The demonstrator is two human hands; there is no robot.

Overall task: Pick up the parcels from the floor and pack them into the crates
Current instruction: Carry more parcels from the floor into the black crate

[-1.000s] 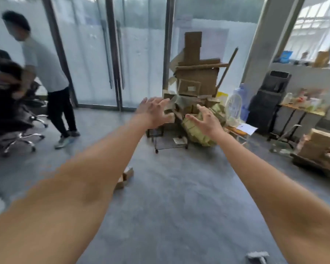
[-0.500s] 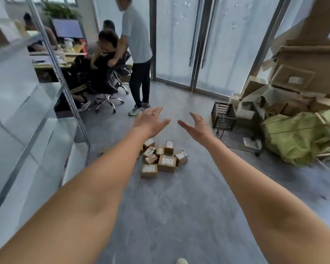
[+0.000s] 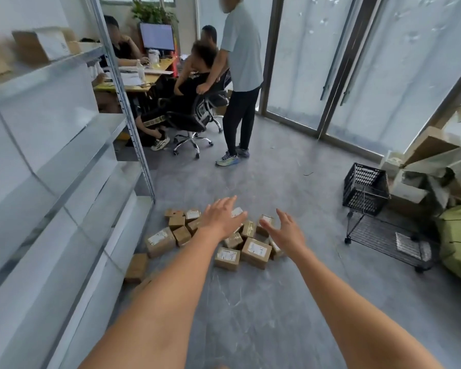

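parcels (image 3: 256, 252) on floor (image 3: 264, 315), shelving (image 3: 64, 155) left, crate (image 3: 363, 189) right

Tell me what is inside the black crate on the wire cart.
Through the black crate's open top and mesh walls nothing shows inside; its floor is not clearly visible. It sits on the wire cart, whose lower shelf holds one flat packet.

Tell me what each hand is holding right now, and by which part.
Nothing is held. The left hand and the right hand are both open with fingers spread, stretched out in front of the parcels on the floor, gripping none of them.
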